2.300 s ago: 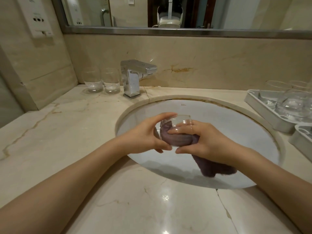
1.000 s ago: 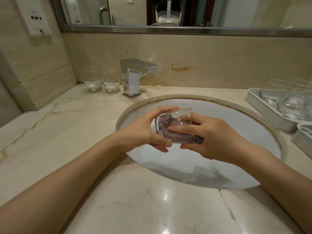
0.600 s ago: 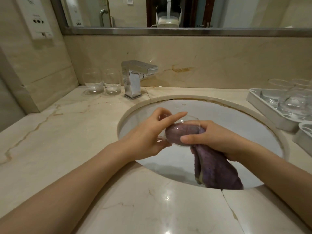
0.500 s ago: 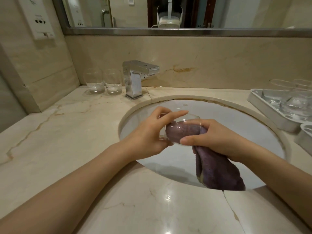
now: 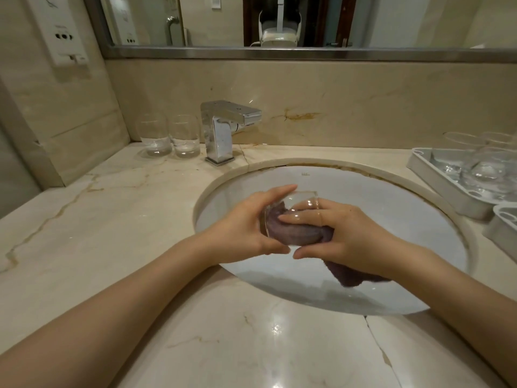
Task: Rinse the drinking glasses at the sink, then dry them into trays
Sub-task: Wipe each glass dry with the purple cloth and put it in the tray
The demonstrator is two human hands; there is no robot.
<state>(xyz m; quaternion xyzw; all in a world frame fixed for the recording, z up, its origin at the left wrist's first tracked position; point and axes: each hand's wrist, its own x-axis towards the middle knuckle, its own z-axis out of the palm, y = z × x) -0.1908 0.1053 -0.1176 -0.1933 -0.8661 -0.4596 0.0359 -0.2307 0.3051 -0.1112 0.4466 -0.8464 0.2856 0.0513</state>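
Over the white sink basin (image 5: 391, 208) I hold a clear drinking glass (image 5: 296, 200) on its side. My left hand (image 5: 246, 228) grips its base end. A purple cloth (image 5: 293, 231) is stuffed into the glass, and my right hand (image 5: 347, 233) grips the cloth with fingers reaching inside the glass; the cloth's loose end hangs below my right wrist. Two more clear glasses (image 5: 170, 138) stand upright left of the tap. A grey tray (image 5: 436, 180) at the right holds several glasses.
A chrome tap (image 5: 223, 130) stands behind the basin's left side, with no water running. A second grey tray (image 5: 503, 228) shows at the right edge. The marble counter (image 5: 98, 219) extends to the left wall; a mirror hangs above the backsplash.
My right hand has pushed the cloth deeper into the glass; less of it hangs down than half a second ago. The glass has turned slightly in my left hand.
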